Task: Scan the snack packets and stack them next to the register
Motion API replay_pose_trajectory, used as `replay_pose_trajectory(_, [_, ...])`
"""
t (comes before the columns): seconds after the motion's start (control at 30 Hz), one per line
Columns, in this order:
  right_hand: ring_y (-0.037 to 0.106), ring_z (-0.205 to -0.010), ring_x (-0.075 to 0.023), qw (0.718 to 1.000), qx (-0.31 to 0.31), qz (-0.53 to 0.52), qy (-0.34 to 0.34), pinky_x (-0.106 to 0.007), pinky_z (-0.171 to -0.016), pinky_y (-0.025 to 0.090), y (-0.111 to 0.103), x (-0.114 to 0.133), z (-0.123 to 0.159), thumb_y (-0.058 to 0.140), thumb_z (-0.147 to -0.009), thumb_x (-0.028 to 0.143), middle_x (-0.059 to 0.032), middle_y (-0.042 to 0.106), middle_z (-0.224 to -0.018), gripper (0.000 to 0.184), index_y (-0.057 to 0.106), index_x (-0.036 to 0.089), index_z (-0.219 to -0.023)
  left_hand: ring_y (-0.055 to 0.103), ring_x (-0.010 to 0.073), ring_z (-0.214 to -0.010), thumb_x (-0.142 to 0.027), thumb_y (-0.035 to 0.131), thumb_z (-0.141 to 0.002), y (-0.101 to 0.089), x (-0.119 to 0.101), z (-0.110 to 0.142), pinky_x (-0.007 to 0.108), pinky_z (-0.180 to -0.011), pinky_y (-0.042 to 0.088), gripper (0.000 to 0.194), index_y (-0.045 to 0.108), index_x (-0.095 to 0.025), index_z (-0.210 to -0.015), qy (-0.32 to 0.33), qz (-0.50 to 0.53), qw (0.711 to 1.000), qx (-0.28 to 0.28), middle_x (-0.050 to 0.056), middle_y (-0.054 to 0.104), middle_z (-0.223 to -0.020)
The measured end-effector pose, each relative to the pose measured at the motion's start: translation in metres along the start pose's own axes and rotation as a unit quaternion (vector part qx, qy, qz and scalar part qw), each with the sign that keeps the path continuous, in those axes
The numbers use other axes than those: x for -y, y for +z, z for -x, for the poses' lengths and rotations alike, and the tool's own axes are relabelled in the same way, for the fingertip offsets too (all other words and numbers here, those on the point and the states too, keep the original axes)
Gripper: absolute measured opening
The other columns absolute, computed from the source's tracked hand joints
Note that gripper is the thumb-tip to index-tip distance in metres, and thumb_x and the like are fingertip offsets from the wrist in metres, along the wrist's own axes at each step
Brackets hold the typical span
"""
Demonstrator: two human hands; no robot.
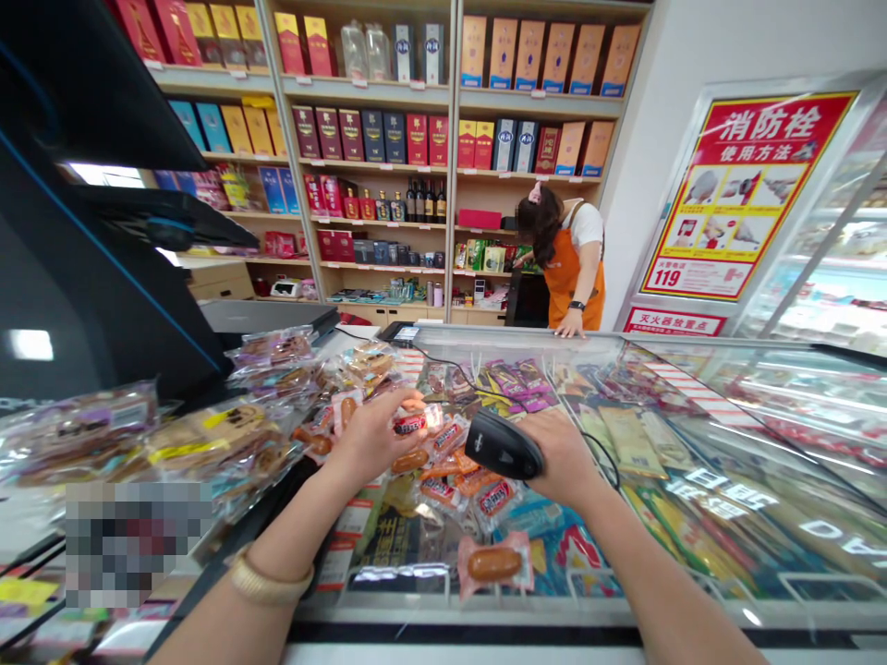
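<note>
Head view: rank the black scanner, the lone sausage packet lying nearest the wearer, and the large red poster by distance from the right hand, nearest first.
1. Black scanner: gripped in the right hand.
2. Lone sausage packet: lower centre, toward the wearer.
3. Large red poster: upper right, in the background.

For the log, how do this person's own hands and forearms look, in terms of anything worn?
Both the left hand and right hand are gloveless. A thick, pale gold or beige band circles the left wrist; none shows on the right. No sleeves show on either forearm.
</note>
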State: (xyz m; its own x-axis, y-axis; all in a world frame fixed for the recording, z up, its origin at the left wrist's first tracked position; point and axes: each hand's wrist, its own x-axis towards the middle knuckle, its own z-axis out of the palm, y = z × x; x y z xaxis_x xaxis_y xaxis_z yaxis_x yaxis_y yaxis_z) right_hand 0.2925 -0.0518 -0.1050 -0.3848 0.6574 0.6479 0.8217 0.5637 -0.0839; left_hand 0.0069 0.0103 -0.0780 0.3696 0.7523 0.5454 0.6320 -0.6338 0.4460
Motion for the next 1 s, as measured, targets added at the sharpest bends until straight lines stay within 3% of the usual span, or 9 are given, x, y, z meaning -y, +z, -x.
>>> replay_pose_trajectory(0.17, [0.060, -0.074, -0.0197, 1.000, -0.017, -0.003, -0.003, -0.033, -0.072, 0.035, 0.000, -0.002, 0.001, 0.058, -0.077, 0.029, -0.0040, 0.068, -0.080, 0.025, 0.065, 0.021, -0.099, 0.069, 0.0195, -0.095, -0.032, 0.067, -0.074, 0.006, -0.002, 0.002, 0.031, -0.090, 0.053, 0.035, 0.062, -0.019, -0.106, 0.008, 0.056, 0.998, 0.009, 0.005, 0.073, -0.101])
replay_pose_trajectory(0.33, [0.058, -0.072, -0.0199, 0.999, -0.050, 0.003, -0.002, -0.032, -0.069, 0.036, 0.000, -0.006, 0.002, 0.056, -0.074, 0.029, -0.0050, 0.066, -0.076, 0.022, 0.064, 0.019, -0.092, 0.066, 0.0199, -0.102, -0.030, 0.061, -0.081, 0.015, -0.008, 0.006, 0.032, -0.091, 0.052, 0.029, 0.062, -0.020, -0.108, 0.016, 0.092, 0.992, 0.086, 0.006, 0.071, -0.110])
replay_pose_trajectory(0.4, [0.058, -0.072, -0.0197, 0.999, -0.054, 0.001, -0.002, -0.032, -0.070, 0.036, 0.001, -0.007, 0.003, 0.055, -0.073, 0.027, -0.0048, 0.065, -0.076, 0.022, 0.065, 0.019, -0.092, 0.064, 0.0216, -0.107, -0.030, 0.058, -0.083, 0.013, -0.006, 0.005, 0.035, -0.095, 0.050, 0.029, 0.062, -0.020, -0.109, 0.006, 0.034, 0.998, 0.061, 0.008, 0.069, -0.113])
replay_pose_trajectory(0.47, [0.058, -0.071, -0.0196, 0.999, -0.053, 0.002, 0.000, -0.032, -0.069, 0.036, 0.001, -0.007, 0.003, 0.055, -0.073, 0.026, -0.0045, 0.065, -0.075, 0.021, 0.065, 0.020, -0.091, 0.062, 0.0245, -0.108, -0.028, 0.055, -0.083, 0.007, -0.001, 0.002, 0.038, -0.097, 0.047, 0.029, 0.063, -0.019, -0.110, -0.053, -0.077, 0.996, 0.007, 0.010, 0.067, -0.113])
replay_pose_trajectory(0.53, [0.058, -0.071, -0.0198, 0.999, -0.053, 0.001, -0.001, -0.032, -0.069, 0.036, 0.000, -0.007, 0.003, 0.056, -0.073, 0.027, -0.0045, 0.066, -0.076, 0.020, 0.064, 0.020, -0.090, 0.061, 0.0291, -0.108, -0.030, 0.054, -0.083, -0.002, 0.003, 0.000, 0.041, -0.094, 0.047, 0.035, 0.062, -0.017, -0.115, -0.150, -0.208, 0.966, -0.023, 0.014, 0.063, -0.116])
replay_pose_trajectory(0.63, [0.059, -0.071, -0.0199, 0.998, -0.055, 0.000, -0.007, -0.031, -0.068, 0.035, -0.002, -0.005, 0.002, 0.056, -0.073, 0.027, -0.0045, 0.067, -0.076, 0.021, 0.064, 0.020, -0.092, 0.059, 0.0354, -0.110, -0.037, 0.055, -0.082, -0.013, 0.007, 0.000, 0.045, -0.091, 0.046, 0.049, 0.055, -0.016, -0.126, -0.255, -0.332, 0.908, 0.015, 0.020, 0.056, -0.124])
replay_pose_trajectory(0.8, [0.059, -0.071, -0.0199, 0.998, -0.055, -0.003, -0.003, -0.032, -0.068, 0.036, -0.002, -0.005, 0.002, 0.055, -0.072, 0.025, -0.0044, 0.067, -0.076, 0.023, 0.064, 0.020, -0.092, 0.057, 0.0345, -0.115, -0.027, 0.054, -0.080, -0.016, 0.004, 0.003, 0.044, -0.092, 0.043, 0.050, 0.052, -0.016, -0.129, -0.262, -0.373, 0.885, 0.095, 0.020, 0.054, -0.126])
replay_pose_trajectory(1.0, [0.059, -0.071, -0.0199, 0.998, -0.055, -0.006, -0.003, -0.031, -0.069, 0.035, -0.002, -0.005, 0.001, 0.057, -0.073, 0.027, -0.0040, 0.068, -0.076, 0.022, 0.064, 0.020, -0.092, 0.064, 0.0295, -0.103, -0.013, 0.042, -0.083, -0.016, 0.004, 0.002, 0.041, -0.085, 0.048, 0.046, 0.054, -0.018, -0.127, -0.244, -0.342, 0.904, 0.073, 0.017, 0.057, -0.121])
